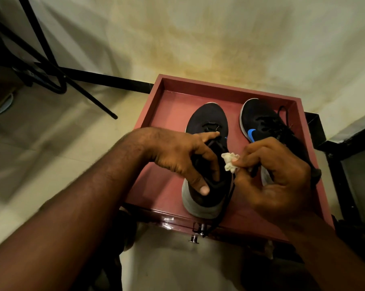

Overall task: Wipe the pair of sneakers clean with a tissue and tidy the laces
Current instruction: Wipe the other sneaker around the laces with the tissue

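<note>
Two black sneakers with blue logos and grey-white soles stand side by side in a shallow red tray [171, 114], toes pointing away from me. My left hand [183, 158] grips the collar of the left sneaker [208, 120], thumb on its heel side, fingers inside the opening. My right hand [276, 169] pinches a crumpled white tissue [230, 161] against the inner side of that shoe. A loose black lace [221, 213] hangs from the left sneaker over the tray's front edge. The right sneaker [259, 120] lies partly behind my right hand, its laces untied.
The tray rests on a dark red drawer unit with a metal knob [195, 238]. Black metal legs [57, 66] of a stand cross the floor at the upper left. A black frame [332, 156] borders the tray on the right. A stained pale wall rises behind.
</note>
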